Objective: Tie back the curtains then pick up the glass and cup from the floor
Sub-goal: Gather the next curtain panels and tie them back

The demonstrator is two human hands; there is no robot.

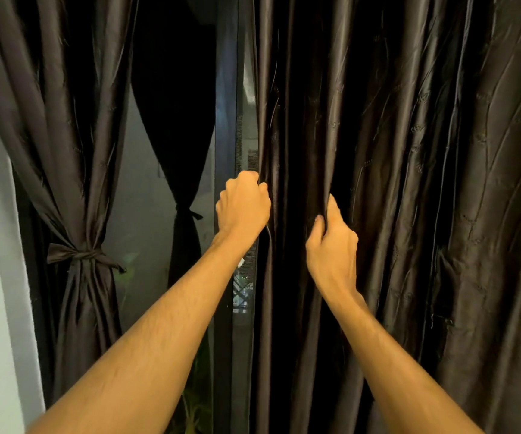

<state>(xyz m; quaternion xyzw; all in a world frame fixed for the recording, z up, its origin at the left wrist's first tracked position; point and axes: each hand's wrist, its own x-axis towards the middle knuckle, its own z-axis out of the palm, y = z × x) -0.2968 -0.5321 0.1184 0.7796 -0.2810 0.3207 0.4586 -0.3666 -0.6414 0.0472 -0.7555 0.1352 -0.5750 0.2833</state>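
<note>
Two hands: both clamped on the loose curtain [409,183], which fills the centre and right of the frame.
Left hand [243,208]: fist curled round the curtain's leading edge, just right of the dark door frame [226,151].
Right hand [331,249]: thumb and fingers pinch a fold just right of it, slightly lower.
Key relation: the cloth hangs vertically and its bulk lies right of both hands. The right hand is nearer it, so gathering probably runs rightward.
Tied curtain [74,151]: left of frame, already cinched by a knotted sash [79,255].
Look: dark brown sheen, deep pleats, faint embroidered sprigs.
Glass and cup: not in view.
</note>
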